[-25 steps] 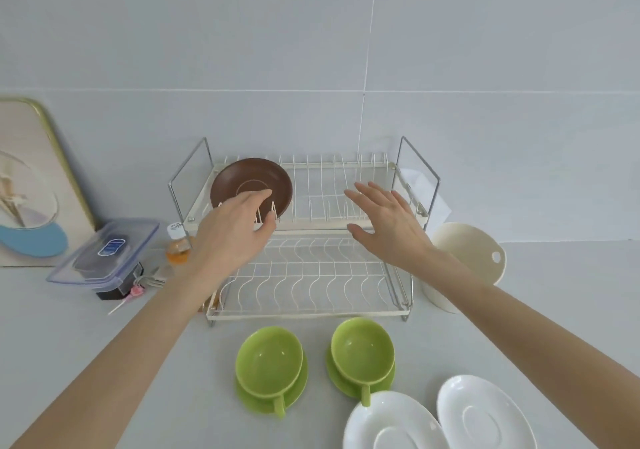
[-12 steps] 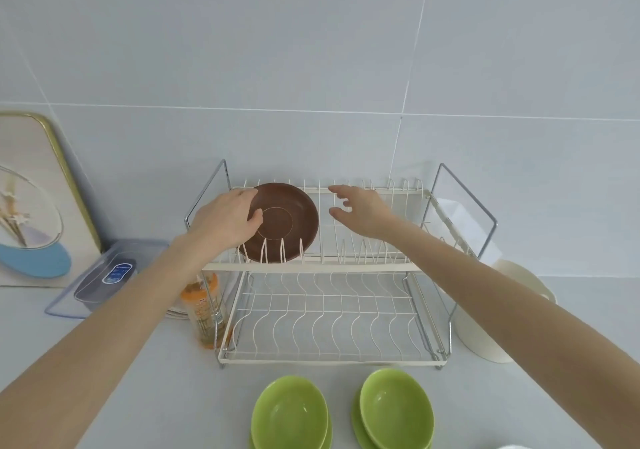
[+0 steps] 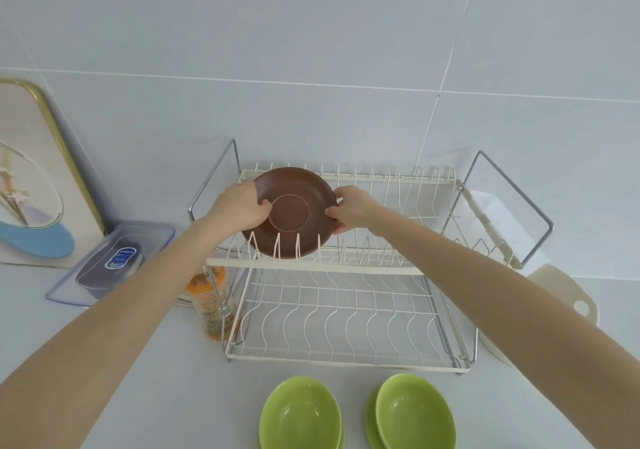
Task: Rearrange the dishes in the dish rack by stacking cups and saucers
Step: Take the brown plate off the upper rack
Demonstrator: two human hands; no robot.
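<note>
A brown saucer [image 3: 294,213] stands upright in the top tier of the white two-tier dish rack [image 3: 311,264], near its left end. My left hand [image 3: 240,206] grips the saucer's left edge and my right hand [image 3: 348,208] grips its right edge. The lower tier of the rack holds nothing. Two green cups on green saucers sit on the counter in front of the rack, the left cup [image 3: 300,414] and the right cup [image 3: 414,410], both cut off by the bottom edge.
An orange bottle [image 3: 209,298] stands at the rack's left front leg. A clear lidded container [image 3: 110,265] and a gold-framed board [image 3: 31,185] are at the left. A cream cutting board [image 3: 557,296] leans at the right.
Both hands have closed in on the brown saucer and now hold its two edges. The view has moved closer to the rack, and the white saucers have left the frame.
</note>
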